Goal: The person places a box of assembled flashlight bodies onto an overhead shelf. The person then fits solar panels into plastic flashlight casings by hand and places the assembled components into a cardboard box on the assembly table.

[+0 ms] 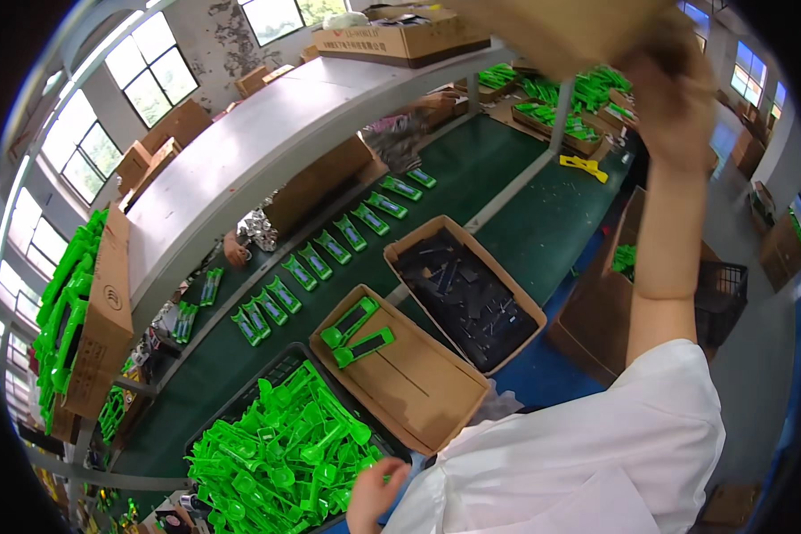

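Dozens of green plastic pieces [280, 445] are heaped above the rim of a black crate [285, 358], so a knock from the left hand could send some over the side. That left hand [378, 494] is at the crate's near right corner, fingers loosely curled; whether anything is in its grip, I cannot tell. Beside the crate, two green holders [363, 347] with dark strips lie loose in a shallow cardboard tray [418, 392], and a bump could slide them. Next to it, a cardboard box [529, 325] of small black parts [454, 285] could spill if jolted. High on the right, the blurred right hand [672, 116] seems to have its grip closed on a corner of a brown cardboard piece [578, 31]; a weak hold could let it drop, or it could swing into the shelf.

Around these, at far left, stands a carton [107, 311] stuffed with green pieces. The shelf [231, 160] hangs over the far side, hampering a straight reach across; below it is another person's hand [236, 249]. A row of green cases [334, 247] lines the green tabletop [543, 196]. Farther right, a post [561, 120] rises near a yellow piece [584, 167], and a black basket [721, 298] stands beyond the right arm.
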The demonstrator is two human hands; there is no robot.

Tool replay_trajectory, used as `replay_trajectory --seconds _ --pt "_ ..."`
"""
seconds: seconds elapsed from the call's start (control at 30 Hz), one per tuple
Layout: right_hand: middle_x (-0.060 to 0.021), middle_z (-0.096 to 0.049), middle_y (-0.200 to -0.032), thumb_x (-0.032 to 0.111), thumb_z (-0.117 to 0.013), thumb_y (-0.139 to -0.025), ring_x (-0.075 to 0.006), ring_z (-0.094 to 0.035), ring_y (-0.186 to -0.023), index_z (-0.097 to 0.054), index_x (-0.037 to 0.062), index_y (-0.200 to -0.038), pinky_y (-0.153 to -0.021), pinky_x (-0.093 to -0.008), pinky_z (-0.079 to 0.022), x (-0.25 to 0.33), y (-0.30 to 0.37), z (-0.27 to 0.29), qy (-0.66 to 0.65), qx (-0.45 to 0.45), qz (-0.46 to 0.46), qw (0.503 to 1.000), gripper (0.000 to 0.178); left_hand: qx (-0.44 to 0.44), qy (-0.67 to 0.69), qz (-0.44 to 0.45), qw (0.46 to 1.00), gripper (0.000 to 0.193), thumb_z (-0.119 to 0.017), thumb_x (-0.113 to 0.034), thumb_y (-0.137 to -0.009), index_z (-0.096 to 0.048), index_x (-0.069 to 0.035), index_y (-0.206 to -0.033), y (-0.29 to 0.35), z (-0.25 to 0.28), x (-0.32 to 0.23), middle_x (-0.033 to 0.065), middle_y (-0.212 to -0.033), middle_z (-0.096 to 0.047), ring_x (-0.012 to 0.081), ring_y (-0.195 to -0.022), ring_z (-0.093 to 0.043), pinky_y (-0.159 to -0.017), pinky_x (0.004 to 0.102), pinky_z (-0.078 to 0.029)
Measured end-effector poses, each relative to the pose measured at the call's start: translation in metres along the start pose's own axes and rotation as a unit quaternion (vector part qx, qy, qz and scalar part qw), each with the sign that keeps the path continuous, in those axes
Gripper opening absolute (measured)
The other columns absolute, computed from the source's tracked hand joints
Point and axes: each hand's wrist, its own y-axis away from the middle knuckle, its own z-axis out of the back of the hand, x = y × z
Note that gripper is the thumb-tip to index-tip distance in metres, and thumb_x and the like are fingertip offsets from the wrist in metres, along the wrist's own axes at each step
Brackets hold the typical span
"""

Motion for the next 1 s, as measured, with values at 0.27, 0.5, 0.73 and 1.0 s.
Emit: replay_trajectory --seconds 0.27,0.5,0.73,1.0 --pt "-0.0054 -0.054 -0.089 -0.005 -0.056 -0.069 -0.015 -0.05 -0.086 -0.053 0.0019 -0.09 -0.075 -0.0262 -0.04 0.116 0.201 0.105 0.472 -0.123 -0.294 0.822 0.022 0.011 -0.05 -0.192 0.98 0.015 -0.057 -0.011 -0.076 -0.056 0.002 -0.083 -0.174 0.008 -0.082 0.0127 -0.076 -0.056 0.0206 -0.071 -0.056 -0.063 0.0288 -0.044" --pt "-0.0072 -0.048 -0.071 0.006 -0.063 -0.056 -0.0243 -0.048 -0.073 -0.053 0.0044 -0.067 -0.071 -0.0352 -0.035 0.005 0.318 0.095 0.375 0.199 -0.32 0.847 0.016 -0.139 -0.149 -0.201 0.958 0.035 -0.055 -0.004 -0.072 -0.047 -0.003 -0.106 -0.341 -0.069 -0.082 0.014 -0.106 -0.047 0.0278 -0.083 -0.052 -0.072 0.0327 -0.044" --pt "-0.0069 -0.054 -0.075 0.008 -0.06 -0.065 -0.0245 -0.051 -0.083 -0.056 0.0081 -0.072 -0.08 -0.0363 -0.033 -0.066 0.452 0.101 0.203 0.327 -0.49 0.782 0.008 -0.157 -0.312 -0.11 0.93 0.063 -0.046 0.005 -0.067 -0.028 -0.009 -0.126 -0.451 -0.117 -0.018 0.0169 -0.128 -0.03 0.0357 -0.105 -0.044 -0.082 0.0399 -0.042" --pt "-0.0109 -0.052 -0.08 0.012 -0.058 -0.07 -0.0289 -0.048 -0.083 -0.052 0.0048 -0.076 -0.074 -0.0378 -0.036 -0.09 0.418 0.138 0.306 0.275 -0.513 0.753 0.011 -0.398 -0.196 -0.237 0.864 0.01 -0.051 -0.002 -0.075 -0.053 -0.001 -0.085 -0.421 -0.072 -0.102 0.0147 -0.083 -0.051 0.0321 -0.08 -0.051 -0.069 0.0356 -0.042"
